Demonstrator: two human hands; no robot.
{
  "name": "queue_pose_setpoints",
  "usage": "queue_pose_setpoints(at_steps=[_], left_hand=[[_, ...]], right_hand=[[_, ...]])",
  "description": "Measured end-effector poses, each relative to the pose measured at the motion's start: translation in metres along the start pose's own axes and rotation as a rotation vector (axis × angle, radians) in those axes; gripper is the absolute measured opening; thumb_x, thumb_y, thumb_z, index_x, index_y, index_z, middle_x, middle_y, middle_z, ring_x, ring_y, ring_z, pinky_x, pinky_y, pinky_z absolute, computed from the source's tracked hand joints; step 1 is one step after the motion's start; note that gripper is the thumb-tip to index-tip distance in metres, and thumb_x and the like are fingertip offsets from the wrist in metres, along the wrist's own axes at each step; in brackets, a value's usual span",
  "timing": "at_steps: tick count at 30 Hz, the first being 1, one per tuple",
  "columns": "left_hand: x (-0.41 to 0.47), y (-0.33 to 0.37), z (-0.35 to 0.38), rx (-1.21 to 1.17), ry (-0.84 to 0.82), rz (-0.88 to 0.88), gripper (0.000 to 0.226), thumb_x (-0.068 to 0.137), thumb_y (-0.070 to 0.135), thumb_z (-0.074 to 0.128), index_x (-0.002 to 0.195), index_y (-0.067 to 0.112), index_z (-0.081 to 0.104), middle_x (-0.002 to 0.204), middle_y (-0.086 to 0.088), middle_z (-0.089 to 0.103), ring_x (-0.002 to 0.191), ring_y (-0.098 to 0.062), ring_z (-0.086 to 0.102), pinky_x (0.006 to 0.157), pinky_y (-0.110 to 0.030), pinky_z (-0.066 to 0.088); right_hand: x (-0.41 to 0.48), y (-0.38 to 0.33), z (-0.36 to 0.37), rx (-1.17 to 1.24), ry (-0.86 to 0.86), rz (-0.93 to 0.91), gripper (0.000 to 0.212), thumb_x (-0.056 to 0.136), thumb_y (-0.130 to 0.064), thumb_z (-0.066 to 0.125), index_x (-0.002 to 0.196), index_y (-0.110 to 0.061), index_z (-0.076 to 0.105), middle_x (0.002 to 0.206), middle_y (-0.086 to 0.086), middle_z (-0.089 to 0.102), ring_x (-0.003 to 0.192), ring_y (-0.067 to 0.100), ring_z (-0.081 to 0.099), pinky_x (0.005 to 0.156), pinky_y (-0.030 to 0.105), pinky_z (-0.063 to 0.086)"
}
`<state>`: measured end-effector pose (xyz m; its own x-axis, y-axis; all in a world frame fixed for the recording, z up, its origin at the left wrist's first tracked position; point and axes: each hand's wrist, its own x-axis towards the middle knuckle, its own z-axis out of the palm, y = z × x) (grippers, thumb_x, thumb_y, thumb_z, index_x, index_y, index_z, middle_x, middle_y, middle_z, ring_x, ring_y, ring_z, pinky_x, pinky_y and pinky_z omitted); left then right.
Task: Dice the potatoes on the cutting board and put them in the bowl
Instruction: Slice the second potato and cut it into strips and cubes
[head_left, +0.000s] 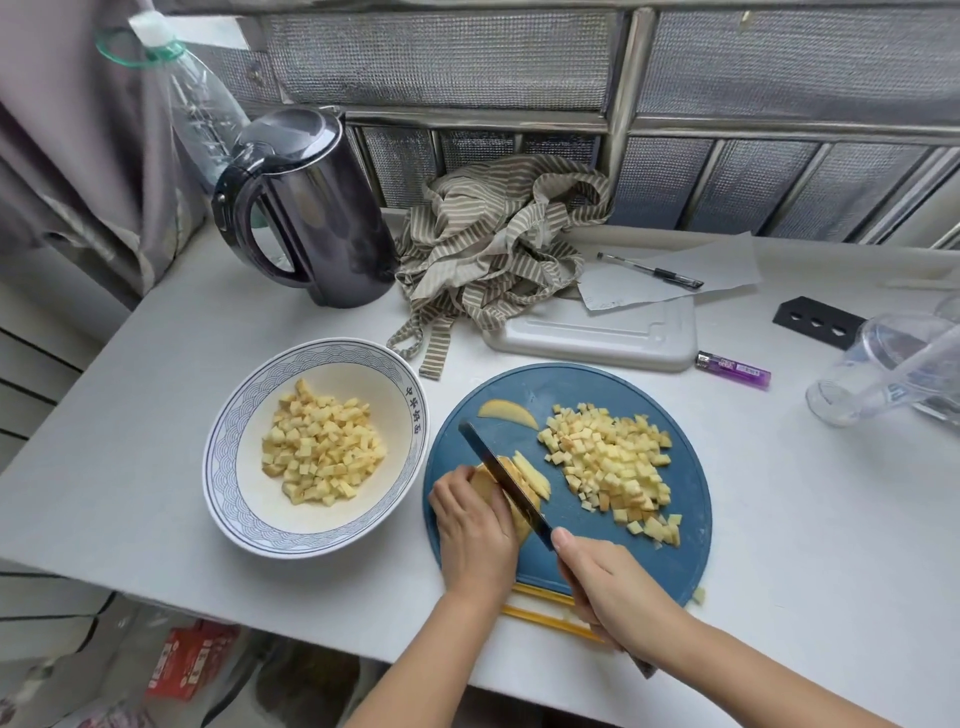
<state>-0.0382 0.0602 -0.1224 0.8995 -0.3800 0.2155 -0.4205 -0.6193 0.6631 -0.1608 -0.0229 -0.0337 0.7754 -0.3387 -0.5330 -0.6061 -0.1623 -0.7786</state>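
A round blue cutting board (582, 561) lies at the table's front. On its left, my left hand (475, 530) holds down a potato piece (488, 488) with curled fingers. My right hand (608, 587) grips the handle of a dark knife (501, 480), whose blade stands in the potato; cut slices (532, 475) lean to the blade's right. A heap of potato dice (613, 462) covers the board's right half, and one thin slice (506, 411) lies at its far side. Left of the board stands a white bowl with a blue pattern (228, 441), holding diced potato (322, 449).
A black kettle (306, 208) and a striped cloth (498, 244) stand behind the bowl and board. A white tray (592, 338), paper with a pen (649, 270), a purple lighter (732, 370) and a clear jug (893, 374) lie to the right. Yellow chopsticks (545, 618) sit at the board's near edge.
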Motion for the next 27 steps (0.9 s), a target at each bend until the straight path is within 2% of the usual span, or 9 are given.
queue_pose_setpoints(at_steps=[2, 4, 6, 8, 11, 14, 19, 23, 27], left_hand=[[0.000, 0.001, 0.001, 0.022, -0.001, 0.007, 0.037, 0.094, 0.031, 0.033, 0.111, 0.001, 0.049, 0.105, -0.014, 0.049, 0.099, -0.024, 0.043, 0.089, -0.029, 0.034], [0.001, 0.001, 0.001, 0.041, -0.003, 0.011, 0.036, 0.094, 0.029, 0.034, 0.111, 0.001, 0.049, 0.105, -0.014, 0.049, 0.099, -0.024, 0.042, 0.089, -0.030, 0.033], [0.000, 0.002, 0.001, 0.049, -0.005, 0.010, 0.037, 0.094, 0.029, 0.033, 0.111, 0.000, 0.049, 0.105, -0.015, 0.049, 0.099, -0.024, 0.042, 0.089, -0.030, 0.033], [0.000, 0.003, 0.001, 0.058, -0.007, 0.007, 0.035, 0.093, 0.028, 0.033, 0.110, 0.001, 0.049, 0.104, -0.015, 0.050, 0.098, -0.025, 0.043, 0.088, -0.031, 0.034], [-0.001, 0.002, 0.002, 0.077, -0.008, 0.015, 0.033, 0.092, 0.026, 0.033, 0.110, 0.002, 0.048, 0.104, -0.014, 0.050, 0.098, -0.024, 0.044, 0.087, -0.032, 0.038], [-0.002, 0.001, 0.003, 0.093, -0.011, 0.024, 0.033, 0.093, 0.026, 0.032, 0.111, 0.003, 0.047, 0.106, -0.013, 0.049, 0.100, -0.024, 0.045, 0.086, -0.036, 0.046], [-0.002, 0.000, 0.005, 0.116, -0.019, 0.021, 0.035, 0.092, 0.027, 0.033, 0.114, 0.003, 0.046, 0.109, -0.013, 0.048, 0.103, -0.026, 0.045, 0.088, -0.038, 0.047], [-0.002, -0.001, 0.007, 0.130, -0.024, 0.019, 0.035, 0.091, 0.026, 0.034, 0.113, 0.002, 0.047, 0.108, -0.013, 0.049, 0.101, -0.027, 0.047, 0.089, -0.035, 0.044], [-0.002, -0.004, 0.009, 0.150, -0.023, 0.044, 0.035, 0.089, 0.025, 0.036, 0.112, 0.002, 0.047, 0.106, -0.013, 0.049, 0.099, -0.026, 0.046, 0.089, -0.033, 0.039]], right_hand=[[0.000, -0.002, -0.004, 0.134, -0.058, 0.067, 0.049, 0.104, -0.045, 0.028, 0.067, -0.014, 0.038, 0.046, -0.005, 0.034, 0.036, 0.009, 0.029, 0.039, 0.021, 0.029], [0.001, -0.004, -0.008, 0.208, -0.104, 0.093, 0.050, 0.104, -0.046, 0.028, 0.066, -0.016, 0.037, 0.046, -0.003, 0.032, 0.036, 0.012, 0.026, 0.036, 0.022, 0.027], [0.002, -0.003, -0.009, 0.131, -0.083, 0.068, 0.050, 0.104, -0.048, 0.027, 0.066, -0.016, 0.037, 0.048, -0.003, 0.032, 0.037, 0.012, 0.027, 0.040, 0.024, 0.029], [0.003, 0.001, -0.005, -0.006, -0.022, 0.019, 0.048, 0.102, -0.049, 0.027, 0.067, -0.017, 0.035, 0.052, -0.007, 0.030, 0.044, 0.011, 0.028, 0.050, 0.028, 0.029], [0.004, 0.006, 0.003, -0.050, 0.011, -0.007, 0.048, 0.101, -0.052, 0.027, 0.068, -0.018, 0.033, 0.053, -0.009, 0.028, 0.052, 0.011, 0.027, 0.059, 0.032, 0.027], [0.006, 0.005, 0.002, -0.076, -0.002, 0.029, 0.049, 0.100, -0.053, 0.025, 0.068, -0.017, 0.033, 0.052, -0.009, 0.029, 0.051, 0.012, 0.028, 0.058, 0.030, 0.028], [0.020, -0.008, -0.003, -0.017, -0.073, 0.089, 0.048, 0.103, -0.049, 0.025, 0.069, -0.016, 0.034, 0.047, -0.009, 0.025, 0.042, 0.011, 0.024, 0.046, 0.025, 0.026], [0.037, -0.005, 0.005, -0.110, -0.038, 0.032, 0.049, 0.103, -0.048, 0.024, 0.066, -0.017, 0.035, 0.052, -0.008, 0.030, 0.046, 0.008, 0.027, 0.057, 0.031, 0.029], [0.043, 0.002, 0.014, -0.182, 0.007, -0.025, 0.049, 0.104, -0.043, 0.023, 0.064, -0.019, 0.037, 0.056, -0.007, 0.034, 0.049, 0.005, 0.033, 0.056, 0.025, 0.026]])
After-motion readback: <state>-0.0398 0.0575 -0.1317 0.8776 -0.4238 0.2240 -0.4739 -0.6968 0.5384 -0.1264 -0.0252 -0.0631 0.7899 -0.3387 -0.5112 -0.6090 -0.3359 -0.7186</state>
